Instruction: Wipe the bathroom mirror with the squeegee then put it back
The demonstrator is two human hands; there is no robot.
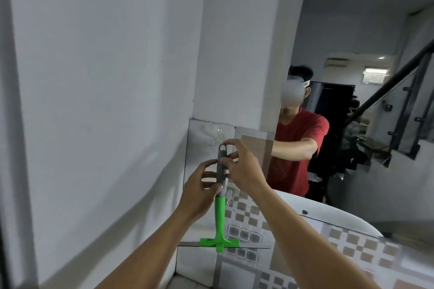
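Both hands grip the squeegee (221,197) upright: left hand (199,191) closed around the grey handle, right hand (243,169) pinching near its top loop; blade hangs below them; mirror (352,77) right.

White sink (347,214) rim against the checkered tiles (249,218).

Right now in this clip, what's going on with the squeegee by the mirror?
A person holds a green and grey plastic squeegee upright with both hands, blade end down. The left hand grips the grey part of the handle; the right hand pinches near the hanging loop at the top, close to a clear wall hook on the tiled wall beside the large wall mirror. It cannot be told whether it is being hung up or taken down.
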